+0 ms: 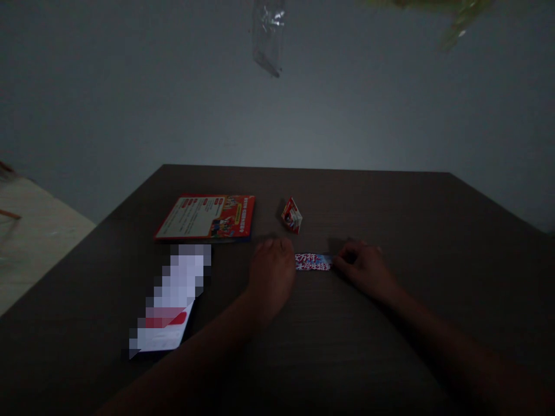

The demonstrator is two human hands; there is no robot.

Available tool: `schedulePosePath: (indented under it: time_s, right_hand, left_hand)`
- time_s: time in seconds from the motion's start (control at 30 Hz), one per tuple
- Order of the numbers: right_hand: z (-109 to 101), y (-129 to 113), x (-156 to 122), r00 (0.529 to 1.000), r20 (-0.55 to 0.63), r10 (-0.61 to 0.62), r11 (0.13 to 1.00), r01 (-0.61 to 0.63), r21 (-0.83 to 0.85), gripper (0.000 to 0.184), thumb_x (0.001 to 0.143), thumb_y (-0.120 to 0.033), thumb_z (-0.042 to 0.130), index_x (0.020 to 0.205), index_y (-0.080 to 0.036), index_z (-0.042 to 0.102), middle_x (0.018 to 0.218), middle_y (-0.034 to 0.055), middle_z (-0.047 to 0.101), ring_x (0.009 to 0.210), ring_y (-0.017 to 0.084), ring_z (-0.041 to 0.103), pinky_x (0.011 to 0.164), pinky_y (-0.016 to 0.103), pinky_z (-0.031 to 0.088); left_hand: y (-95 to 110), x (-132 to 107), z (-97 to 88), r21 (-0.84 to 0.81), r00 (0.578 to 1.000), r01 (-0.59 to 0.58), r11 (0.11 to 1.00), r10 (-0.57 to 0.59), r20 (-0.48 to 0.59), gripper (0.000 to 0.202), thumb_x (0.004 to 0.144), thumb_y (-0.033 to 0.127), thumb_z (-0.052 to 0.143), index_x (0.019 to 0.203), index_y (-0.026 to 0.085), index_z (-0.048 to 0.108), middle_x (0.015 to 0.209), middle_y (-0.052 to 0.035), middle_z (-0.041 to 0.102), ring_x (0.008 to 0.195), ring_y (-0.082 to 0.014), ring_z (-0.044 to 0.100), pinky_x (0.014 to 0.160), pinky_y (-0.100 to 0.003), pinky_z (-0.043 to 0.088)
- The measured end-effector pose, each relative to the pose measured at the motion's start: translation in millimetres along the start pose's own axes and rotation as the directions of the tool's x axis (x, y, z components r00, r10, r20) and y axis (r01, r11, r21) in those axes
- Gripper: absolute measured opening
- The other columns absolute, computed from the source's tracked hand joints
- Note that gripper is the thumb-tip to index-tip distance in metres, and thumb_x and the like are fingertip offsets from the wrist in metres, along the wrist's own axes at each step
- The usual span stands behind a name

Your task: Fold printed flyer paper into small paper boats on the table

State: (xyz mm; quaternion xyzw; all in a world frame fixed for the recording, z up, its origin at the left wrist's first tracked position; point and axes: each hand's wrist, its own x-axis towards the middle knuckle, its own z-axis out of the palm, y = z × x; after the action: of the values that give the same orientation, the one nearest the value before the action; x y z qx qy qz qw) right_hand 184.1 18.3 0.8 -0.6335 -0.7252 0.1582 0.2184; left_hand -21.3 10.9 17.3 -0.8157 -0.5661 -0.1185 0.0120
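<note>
A narrow strip of printed paper (pixel 313 262) with red, white and blue lettering lies on the dark table between my hands. My left hand (pixel 272 271) rests over its left end, fingers curled down and closed, so that end is hidden. At the strip's right end, my right hand (pixel 365 267) pinches the edge between thumb and forefinger. Just beyond the left hand stands a small folded piece of red and white printed paper (pixel 292 217), its panels tilted up off the table.
A red printed booklet (pixel 208 217) lies at the back left. Nearer, a phone (pixel 171 315) with a lit, partly pixelated screen lies left of my left forearm. The wooden table (pixel 390 202) meets a grey wall, where a clear plastic bag (pixel 269 37) hangs.
</note>
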Motion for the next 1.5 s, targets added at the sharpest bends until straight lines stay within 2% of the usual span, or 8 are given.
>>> schedulePosePath:
  time_s: [0.2,0.33,0.43,0.57,0.73,0.9,1.2,1.5]
  right_hand:
    - [0.7,-1.3,-0.1,1.0,0.005,-0.005,0.998,0.006,-0.064,0.019,0.076,-0.034,0.057,0.064,-0.02,0.061,0.066,0.0032,0.064,0.074,0.024,0.057,0.071,0.039,0.035]
    - [1.2,-1.9,-2.7,0.994,-0.105,-0.023,0.996,0.014,-0.084,0.024,0.073,-0.033,0.062,0.093,-0.019,0.062,0.085,0.0058,0.067,0.084,0.026,0.059,0.077,0.042,0.037]
    - [2.8,-4.6,-5.6,0.972,-0.165,-0.169,0.981,0.151,-0.119,0.02,0.075,-0.022,0.061,0.095,-0.02,0.061,0.099,0.0081,0.065,0.096,0.027,0.058,0.083,0.044,0.038]
    - [6.6,-6.5,-7.2,0.918,-0.073,-0.39,0.921,0.387,-0.053,0.02,0.08,-0.007,0.051,0.083,-0.02,0.066,0.091,0.0065,0.067,0.085,0.021,0.06,0.078,0.036,0.044]
    - [1.7,-6.2,-9.5,0.889,0.023,-0.457,0.888,0.457,-0.042,0.024,0.08,-0.006,0.05,0.088,-0.018,0.069,0.093,0.0075,0.067,0.083,0.02,0.062,0.077,0.033,0.049]
    - [-10.6,-7.7,-13.6,0.867,0.115,-0.485,0.872,0.49,-0.02,0.022,0.082,-0.016,0.056,0.101,-0.019,0.067,0.101,0.0077,0.065,0.093,0.021,0.061,0.085,0.035,0.05]
    - [-6.6,3.6,-8.1,0.8,0.098,-0.592,0.798,0.598,-0.069,0.021,0.091,-0.022,0.05,0.103,-0.021,0.067,0.095,0.0074,0.067,0.085,0.02,0.061,0.077,0.035,0.05]
    - [-3.9,-1.5,-5.8,0.785,-0.009,-0.62,0.785,0.619,-0.037,0.015,0.092,-0.02,0.048,0.096,-0.019,0.063,0.086,0.0063,0.067,0.078,0.018,0.061,0.075,0.034,0.048]
  left_hand:
    - [2.0,0.0,-3.3,0.071,1.0,-0.024,0.997,0.024,0.004,0.021,0.084,0.005,0.039,0.088,0.012,0.058,0.086,-0.0137,0.061,0.086,-0.0279,0.055,0.077,-0.04,0.04]
    - [-0.3,-0.4,-2.0,0.097,0.999,-0.026,0.995,0.029,-0.033,0.021,0.086,0.008,0.04,0.097,0.014,0.057,0.095,-0.0127,0.058,0.091,-0.0283,0.051,0.077,-0.042,0.04]
    - [-2.0,0.6,1.4,0.045,0.99,-0.138,0.989,0.14,-0.032,0.022,0.088,0.009,0.041,0.101,0.019,0.056,0.105,-0.009,0.055,0.096,-0.0255,0.049,0.079,-0.039,0.041]
    - [-5.0,2.6,3.8,-0.047,0.959,-0.279,0.959,0.281,0.047,0.021,0.09,0.009,0.041,0.095,0.019,0.058,0.1,-0.0054,0.056,0.096,-0.0209,0.05,0.081,-0.033,0.042]
    - [-7.7,0.2,-5.0,-0.048,0.933,-0.339,0.94,0.342,0.112,0.016,0.086,0.011,0.047,0.089,0.018,0.061,0.093,-0.0057,0.058,0.089,-0.0213,0.052,0.08,-0.036,0.043]
    - [-8.8,-5.3,-9.9,-0.07,0.938,-0.34,0.938,0.344,0.049,0.017,0.088,0.026,0.049,0.096,0.019,0.062,0.094,-0.0064,0.058,0.09,-0.0234,0.052,0.079,-0.04,0.04]
    - [-11.4,-4.7,-4.7,-0.106,0.939,-0.336,0.936,0.342,0.042,0.024,0.09,0.032,0.05,0.111,0.025,0.061,0.099,-0.0052,0.058,0.095,-0.0229,0.051,0.08,-0.039,0.04]
    - [-14.1,3.5,7.5,-0.198,0.951,-0.307,0.931,0.309,-0.018,0.012,0.088,0.019,0.052,0.088,0.018,0.064,0.089,-0.0041,0.063,0.087,-0.0204,0.055,0.08,-0.036,0.043]
